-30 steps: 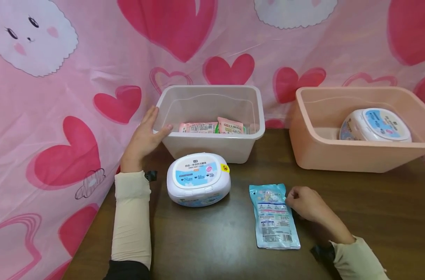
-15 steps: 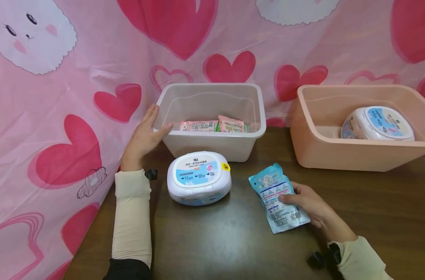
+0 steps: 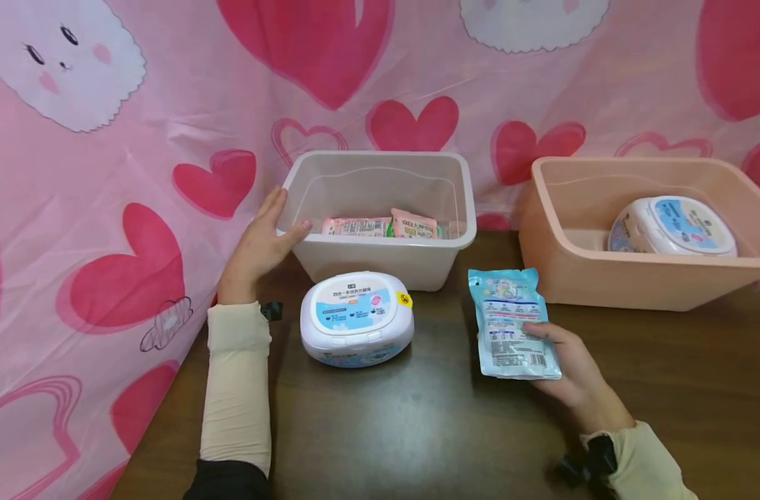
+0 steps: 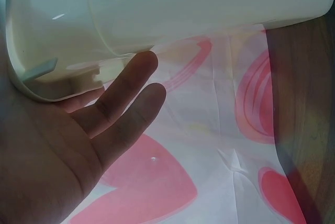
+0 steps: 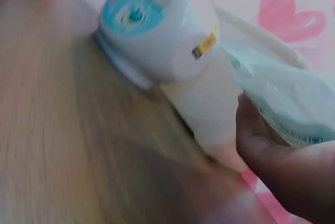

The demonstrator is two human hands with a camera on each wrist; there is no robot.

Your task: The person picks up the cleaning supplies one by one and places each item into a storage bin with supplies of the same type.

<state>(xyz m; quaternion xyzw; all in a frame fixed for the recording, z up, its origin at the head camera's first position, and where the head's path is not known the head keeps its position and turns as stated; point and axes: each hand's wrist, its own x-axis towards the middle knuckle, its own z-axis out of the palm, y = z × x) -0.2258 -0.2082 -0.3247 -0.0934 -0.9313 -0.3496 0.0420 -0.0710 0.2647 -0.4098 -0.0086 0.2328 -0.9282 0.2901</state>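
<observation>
My right hand (image 3: 576, 371) holds a light blue plastic pouch (image 3: 511, 330) by its lower right side, thumb across the printed face. The pouch is raised over the table, in front of the gap between two bins. In the right wrist view the pouch (image 5: 293, 98) looks pale and blurred. My left hand (image 3: 255, 246) rests at the left front corner of a whitish plastic bin (image 3: 374, 260), thumb on the rim. Its fingers (image 4: 128, 90) extend fairly straight along the bin's outer side. Pink packets (image 3: 358, 227) lie inside that bin. A white lidded tub (image 3: 357, 319) stands before it.
A peach bin (image 3: 630, 281) stands at the right with a similar white tub (image 3: 676, 226) inside. Behind both bins hangs a pink heart-patterned cloth (image 3: 330, 62), which also runs along the left side. Everything stands on a dark wooden table (image 3: 380, 437).
My right hand has taken hold of the blue pouch, lifted it off the table and moved it forward, turning it upright again. The left hand and the bins stay put.
</observation>
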